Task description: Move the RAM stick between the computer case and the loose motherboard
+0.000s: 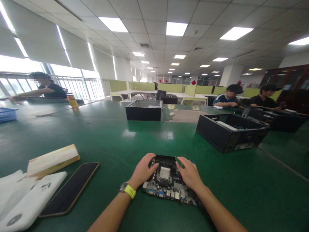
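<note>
A motherboard (pixel 173 186) lies flat on the green table, its row of ports facing me. A square silver processor (pixel 164 173) sits in the socket at its middle. My left hand (pixel 144 169) is closed at the far left corner of the board, thumb on the near side and fingers behind. At the far right side is my right hand (pixel 188 172), thumb and forefinger closed around a narrow green strip (pixel 180 162) that looks like a memory stick. Between both hands, a dark strip (pixel 165 159) runs along the far edge. My fingertips are partly hidden.
To the left lie a dark phone (pixel 71 190), a white phone-shaped thing (pixel 36 201) and a tissue pack (pixel 54 159). Open black computer cases stand ahead (pixel 144 113) and at right (pixel 227 133). Several people sit farther along the table. A blue basket (pixel 8 114) is far left.
</note>
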Motion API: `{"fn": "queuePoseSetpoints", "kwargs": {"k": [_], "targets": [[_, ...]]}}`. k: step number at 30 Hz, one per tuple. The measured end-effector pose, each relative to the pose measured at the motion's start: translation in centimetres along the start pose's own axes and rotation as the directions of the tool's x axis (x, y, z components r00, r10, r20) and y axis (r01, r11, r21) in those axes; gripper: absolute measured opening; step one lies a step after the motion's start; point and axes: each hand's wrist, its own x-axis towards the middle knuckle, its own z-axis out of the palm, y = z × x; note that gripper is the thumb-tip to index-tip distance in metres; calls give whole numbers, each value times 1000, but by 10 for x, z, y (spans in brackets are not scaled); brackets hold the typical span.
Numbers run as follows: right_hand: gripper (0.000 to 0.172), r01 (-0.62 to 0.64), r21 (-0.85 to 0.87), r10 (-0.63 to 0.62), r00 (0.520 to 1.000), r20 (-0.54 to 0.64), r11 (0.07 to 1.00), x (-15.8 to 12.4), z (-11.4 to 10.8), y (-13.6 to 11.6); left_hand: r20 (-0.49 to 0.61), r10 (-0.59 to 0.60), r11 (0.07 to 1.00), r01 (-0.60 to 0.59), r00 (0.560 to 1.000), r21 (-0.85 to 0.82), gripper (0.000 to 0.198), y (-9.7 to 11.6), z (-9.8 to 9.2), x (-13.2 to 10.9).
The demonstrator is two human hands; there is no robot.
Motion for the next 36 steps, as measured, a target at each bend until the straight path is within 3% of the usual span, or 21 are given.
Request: {"fn": "queuePoseSetpoints", "kwargs": {"k": [11, 16, 19, 21, 24, 27, 30, 33, 36], "targets": [[46, -4, -10, 4, 1000, -10, 1000, 0, 2, 3, -22, 6, 998, -8, 1000, -67, 34, -1, -2, 1], [45, 4, 5, -4, 1000, -23, 1000, 1, 3, 4, -183, -9, 1000, 13, 983, 23, 26, 2, -13, 5], [44, 16, 24, -15, 999, -47, 1000, 2, 5, 6, -220, 9, 997, 8, 975, 76, 21, 20, -22, 5], [42, 34, 47, -30, 996, -80, 998, 3, 5, 7, -155, 47, 997, -36, 987, 73, 21, 40, -25, 3], [38, 83, 100, -67, 985, -160, 992, 2, 2, 6, 80, 181, 983, -184, 980, 30, 25, 75, -21, -7], [37, 139, 180, -88, 960, -267, 974, -1, -5, 3, 310, 322, 941, -338, 894, -4, 38, 104, -10, -23], [35, 151, 228, -53, 921, -386, 962, 3, -20, 9, 426, 342, 921, -390, 837, 26, 50, 117, -1, -34], [34, 148, 153, -63, 887, -457, 977, 22, -54, 31, 470, 298, 924, -374, 831, 76, 44, 118, 1, -37], [34, 43, -56, -64, 878, -475, 998, 57, -108, 63, 485, 258, 931, -349, 836, 106, 36, 118, 1, -36]]}}
